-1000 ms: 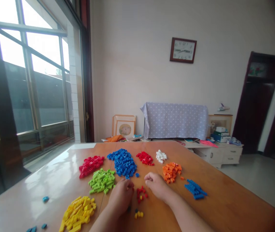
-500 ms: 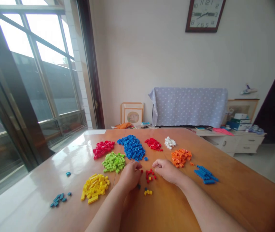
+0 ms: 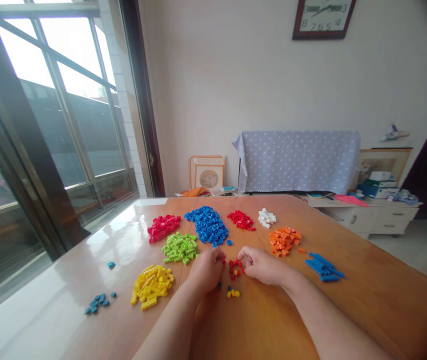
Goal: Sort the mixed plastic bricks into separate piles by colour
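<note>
Small red bricks [image 3: 233, 272] lie in a loose cluster on the table between my hands, with a yellow piece among them. My left hand [image 3: 208, 270] rests left of the cluster, its fingers closed, and a tiny red brick shows at the fingertips. From the right, my right hand [image 3: 264, 265] reaches the cluster with its thumb and index finger bent together at the red bricks. Whatever is between those fingertips is too small to make out. Closer to me sit a few yellow bricks [image 3: 233, 294] and dark blue pieces, one partly beside my left hand.
Around the hands on the wooden table [image 3: 251, 330] are piles of lime green [image 3: 179, 247], yellow [image 3: 152, 285], blue round [image 3: 208, 225], red [image 3: 241, 220], white [image 3: 266, 217], orange [image 3: 284, 241] and long blue pieces [image 3: 324, 267]. Teal pieces [image 3: 97, 302] lie at the left.
My right hand has come in to the red cluster, its fingertips now touching it. My left hand stays beside the cluster. The view has tilted slightly.
</note>
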The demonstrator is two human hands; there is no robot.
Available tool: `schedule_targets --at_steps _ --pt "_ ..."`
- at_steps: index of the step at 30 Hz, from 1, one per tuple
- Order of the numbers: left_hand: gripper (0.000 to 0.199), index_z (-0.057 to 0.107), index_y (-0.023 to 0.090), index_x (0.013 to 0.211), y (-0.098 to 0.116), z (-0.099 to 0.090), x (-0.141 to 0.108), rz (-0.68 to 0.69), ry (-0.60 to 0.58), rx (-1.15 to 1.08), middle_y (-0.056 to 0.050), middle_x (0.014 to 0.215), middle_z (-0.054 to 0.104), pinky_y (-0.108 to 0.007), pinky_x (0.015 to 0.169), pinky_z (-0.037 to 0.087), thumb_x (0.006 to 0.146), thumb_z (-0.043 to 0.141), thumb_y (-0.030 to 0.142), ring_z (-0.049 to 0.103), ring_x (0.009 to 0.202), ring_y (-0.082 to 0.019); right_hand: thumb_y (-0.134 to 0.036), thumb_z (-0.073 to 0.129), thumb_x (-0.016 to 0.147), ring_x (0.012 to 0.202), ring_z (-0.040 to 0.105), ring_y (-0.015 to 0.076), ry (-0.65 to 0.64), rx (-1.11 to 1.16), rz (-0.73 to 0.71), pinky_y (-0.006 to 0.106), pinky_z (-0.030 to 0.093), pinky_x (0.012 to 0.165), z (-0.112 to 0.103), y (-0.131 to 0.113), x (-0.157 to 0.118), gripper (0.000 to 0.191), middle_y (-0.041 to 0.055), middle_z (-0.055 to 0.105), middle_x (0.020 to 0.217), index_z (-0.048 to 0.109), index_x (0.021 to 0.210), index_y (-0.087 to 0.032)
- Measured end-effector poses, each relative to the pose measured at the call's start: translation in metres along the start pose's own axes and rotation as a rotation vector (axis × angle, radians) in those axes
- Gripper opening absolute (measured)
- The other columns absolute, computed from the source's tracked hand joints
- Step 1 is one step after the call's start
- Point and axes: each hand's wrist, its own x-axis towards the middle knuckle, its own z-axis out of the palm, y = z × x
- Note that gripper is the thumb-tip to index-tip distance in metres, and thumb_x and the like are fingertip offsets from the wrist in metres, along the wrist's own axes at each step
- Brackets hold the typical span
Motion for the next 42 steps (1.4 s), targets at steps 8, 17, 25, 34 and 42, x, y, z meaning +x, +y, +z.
schedule_targets --at_steps 8,17,25,34,42 --pt "0.023 0.067 0.020 0.085 0.017 0.004 -0.005 0.130 0.007 0.044 -0.003 0.094 0.066 -0.022 0.072 0.039 0.076 0.049 0.009 0.056 0.087 -0.016 -0.012 0.059 0.069 0.058 0.050 0.0098 -0.014 -0.045 0.016 0.020 0.028 0.050 -0.003 -0.003 -0.003 0.027 -0.0046 0.057 0.066 0.063 0.096 -0.019" --pt "0.014 0.069 0.022 0.083 0.032 0.006 -0.011 0.192 -0.048 0.147 -0.004 0.088 0.061 -0.025 0.076 0.037 0.079 0.056 0.018 0.052 0.091 -0.019 -0.016 0.060 0.069 0.068 0.056 0.0121 0.016 -0.093 -0.039 0.020 0.032 0.054 0.004 -0.001 0.000 0.018 -0.0012 0.066 0.075 0.067 0.085 -0.019" --pt "0.014 0.069 0.025 0.087 0.028 0.012 -0.009 0.220 -0.019 0.125 -0.004 0.092 0.062 -0.026 0.077 0.037 0.080 0.058 0.019 0.053 0.093 -0.020 -0.019 0.064 0.068 0.069 0.058 0.0135 0.093 0.042 -0.023 0.020 0.035 0.056 0.007 -0.002 0.005 0.011 0.0006 0.068 0.075 0.066 0.079 -0.017" --pt "0.012 0.061 0.020 0.085 0.022 0.015 -0.005 0.163 0.051 -0.077 -0.002 0.084 0.066 -0.022 0.068 0.037 0.081 0.051 0.014 0.057 0.080 -0.014 -0.023 0.068 0.073 0.069 0.063 0.0120 -0.031 0.790 0.115 0.022 0.048 0.062 0.010 -0.019 0.004 0.019 0.0036 0.068 0.078 0.062 0.088 -0.014" --pt "0.009 0.057 0.020 0.087 0.019 0.018 -0.004 0.045 0.074 -0.182 0.001 0.078 0.066 -0.021 0.060 0.035 0.084 0.049 0.017 0.060 0.071 -0.012 -0.022 0.073 0.072 0.061 0.057 0.0089 0.017 0.999 0.111 0.019 0.043 0.055 0.014 -0.012 0.012 0.019 0.0016 0.064 0.072 0.061 0.085 -0.014"
